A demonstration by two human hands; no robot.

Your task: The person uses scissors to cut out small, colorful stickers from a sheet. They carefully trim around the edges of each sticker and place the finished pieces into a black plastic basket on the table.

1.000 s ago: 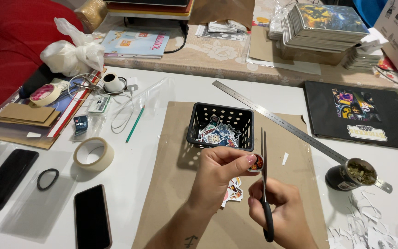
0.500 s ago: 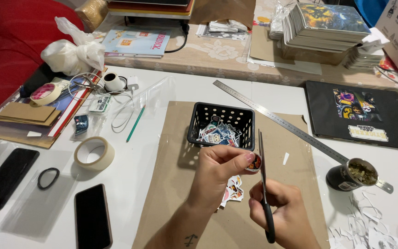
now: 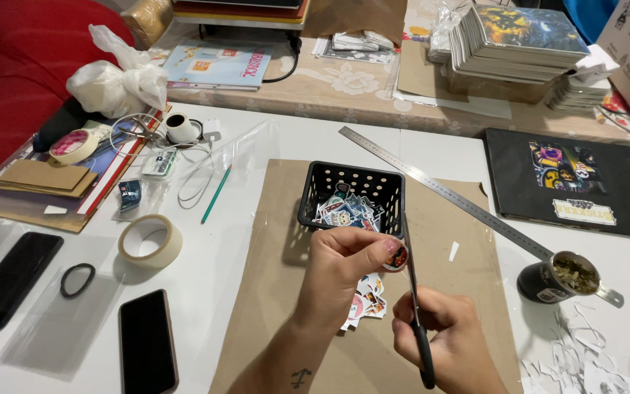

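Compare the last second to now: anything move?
Barely. The black-handled scissors in the right hand tilted slightly, blades staying at the small round sticker pinched by the left hand. Black plastic basket, steel ruler and tape roll stayed put.

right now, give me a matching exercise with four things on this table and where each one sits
Things:
1. black basket
2. tape roll
3. metal ruler
4. scissors

Places:
A. in the right hand, blades pointing up
B. lying diagonally across the brown paper's far right corner
C. on the brown paper, beyond the left hand, holding stickers
D. on the white table, left of the brown paper

Pairs: 1-C, 2-D, 3-B, 4-A
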